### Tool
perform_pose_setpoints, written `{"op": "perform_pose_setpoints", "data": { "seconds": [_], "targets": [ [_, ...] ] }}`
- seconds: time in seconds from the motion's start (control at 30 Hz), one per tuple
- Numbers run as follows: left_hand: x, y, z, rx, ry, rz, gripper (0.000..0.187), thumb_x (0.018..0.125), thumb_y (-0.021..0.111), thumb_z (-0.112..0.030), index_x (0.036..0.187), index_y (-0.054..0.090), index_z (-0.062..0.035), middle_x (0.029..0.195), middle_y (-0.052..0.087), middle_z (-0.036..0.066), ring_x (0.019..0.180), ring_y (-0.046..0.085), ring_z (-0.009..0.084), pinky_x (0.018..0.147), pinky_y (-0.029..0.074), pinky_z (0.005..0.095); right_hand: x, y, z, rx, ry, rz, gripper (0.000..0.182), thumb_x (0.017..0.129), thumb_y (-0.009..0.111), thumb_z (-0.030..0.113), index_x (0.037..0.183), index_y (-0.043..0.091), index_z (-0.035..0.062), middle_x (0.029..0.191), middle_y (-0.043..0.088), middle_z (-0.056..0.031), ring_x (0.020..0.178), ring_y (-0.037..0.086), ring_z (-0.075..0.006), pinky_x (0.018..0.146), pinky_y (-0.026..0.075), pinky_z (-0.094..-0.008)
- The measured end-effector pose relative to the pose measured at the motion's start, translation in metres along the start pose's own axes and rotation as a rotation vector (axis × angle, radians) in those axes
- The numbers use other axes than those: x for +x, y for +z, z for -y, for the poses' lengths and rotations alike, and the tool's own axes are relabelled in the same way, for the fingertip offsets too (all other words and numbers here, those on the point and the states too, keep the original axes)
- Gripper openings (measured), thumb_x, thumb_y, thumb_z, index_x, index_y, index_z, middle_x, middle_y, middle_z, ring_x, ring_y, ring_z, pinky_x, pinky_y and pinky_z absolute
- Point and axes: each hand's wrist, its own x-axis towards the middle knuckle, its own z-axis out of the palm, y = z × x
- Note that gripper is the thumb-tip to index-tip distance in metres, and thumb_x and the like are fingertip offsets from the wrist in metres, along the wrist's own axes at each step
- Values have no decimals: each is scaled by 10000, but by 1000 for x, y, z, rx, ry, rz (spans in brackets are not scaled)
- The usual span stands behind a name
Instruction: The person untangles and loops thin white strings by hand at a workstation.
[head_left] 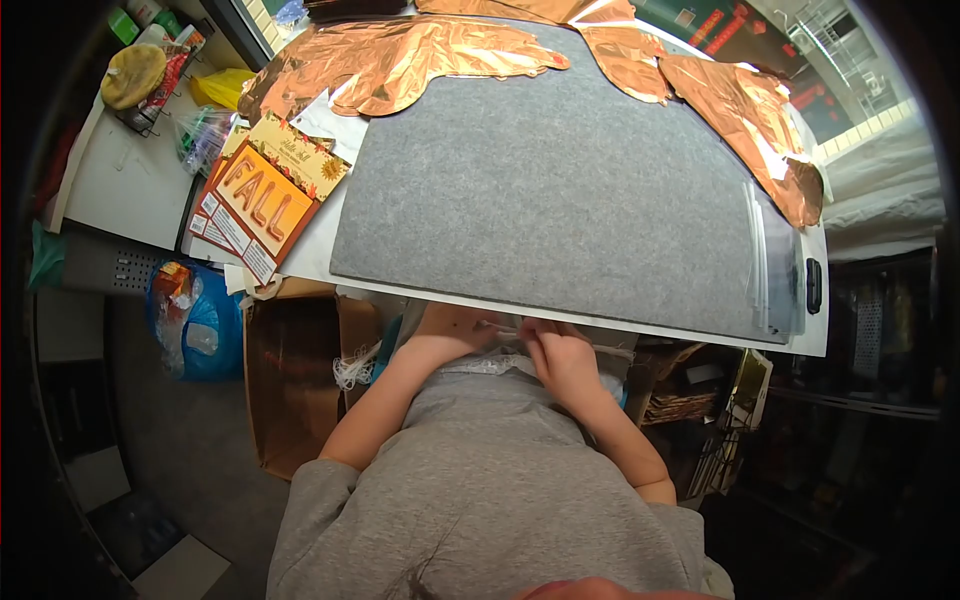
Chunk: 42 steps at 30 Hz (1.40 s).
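Both hands are low in front of my body, at the near edge of the table and partly hidden beneath it. My left hand is closed, its fingertips around a thin white string. Close by on the right, my right hand has its fingers curled in a pinch at the other end of that short white piece. Under the hands, crumpled clear plastic lies across my lap. A tangle of white string hangs left of my left forearm.
A grey felt mat covers the table. Flat copper foil balloons line its far side, another foil balloon at right. "FALL" balloon packets lie left; clear plastic sleeves lie right. A cardboard box and blue bag stand below.
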Motion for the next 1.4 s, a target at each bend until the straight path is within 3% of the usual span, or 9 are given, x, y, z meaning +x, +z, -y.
{"op": "perform_pose_setpoints", "data": {
  "seconds": [0.3,0.37,0.57,0.67,0.73,0.8,0.97,1.17,1.4],
  "targets": [
    [-21,-49,-79,-905,798,341,435,882,688,-219,1252,574,-21,1107,672,124,1028,656,253,887,501,367,5,-121,85,452,-675,166,131,829,729,96,874,613,54,821,609,-92,658,625,-250,556,493,-353],
    [-27,-83,-81,-846,626,630,248,943,624,-150,1140,656,-3,1053,703,110,993,670,247,1024,466,398,-18,-153,74,418,-502,-157,103,857,706,95,837,609,67,801,596,-59,633,589,-180,516,442,-297],
    [-73,-150,-24,-1082,503,4,157,941,598,-80,939,725,12,739,630,47,649,585,113,592,453,239,-83,-236,-30,357,-18,-1350,133,1015,571,153,1016,583,20,821,521,4,661,368,-32,554,285,-171],
    [-82,-177,-16,-890,531,-223,137,897,622,-36,916,749,12,708,631,54,640,596,127,603,462,248,-126,-249,-70,115,349,-1259,138,1002,581,129,1058,610,6,861,571,6,692,449,-62,601,357,-174],
    [-82,-190,-21,-818,534,-302,114,849,687,-35,921,774,-18,744,674,62,659,630,155,650,490,268,-142,-247,-89,-177,658,-583,177,973,608,113,1115,628,9,984,613,-23,843,549,-122,706,429,-210],
    [-71,-193,-44,-678,608,-372,130,829,721,-58,944,779,-40,777,692,58,693,653,163,677,500,279,-98,-226,-39,-322,287,-496,269,937,635,103,1194,624,24,1123,607,-68,1028,565,-174,814,450,-268],
    [-30,-170,-130,-444,1050,-530,160,789,763,-155,936,788,-98,797,703,5,832,693,161,733,517,308,-1,-136,110,1050,-88,-397,640,831,753,159,1378,487,-39,1333,564,-157,1300,507,-276,1057,390,-382],
    [-36,-191,-115,-289,944,-905,226,724,758,-85,949,774,-68,766,712,17,854,686,200,713,513,303,7,-142,89,1373,117,119,336,955,549,70,1275,561,-31,893,557,17,822,509,-80,752,398,-236],
    [-76,-194,-24,-434,273,-1184,208,818,719,57,1015,753,-1,915,738,89,847,688,148,761,537,270,-3,-174,36,584,116,-105,175,994,491,59,936,636,-19,805,502,3,687,409,-69,653,309,-203]
  ]
}}
